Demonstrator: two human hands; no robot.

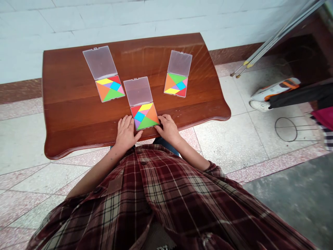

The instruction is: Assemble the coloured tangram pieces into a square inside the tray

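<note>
Three clear plastic cases lie with lids folded back, each filled with coloured tangram pieces. The nearest case (145, 116) is at the table's front edge, between my hands. My left hand (126, 132) rests on the wood at its left side, fingers apart, thumb near its lower left corner. At its lower right corner, my right hand (168, 130) touches or nearly touches the case, with fingers bent and thumb apart. Neither hand holds anything. Farther back are the left case (110, 89) and the right case (176, 84).
The brown wooden table (70, 121) has a curved front edge and stands by a pale wall. To the right are metal crutches (275, 38), a wire hoop (286, 129) and another person's shoe (260, 105) on the tiled floor.
</note>
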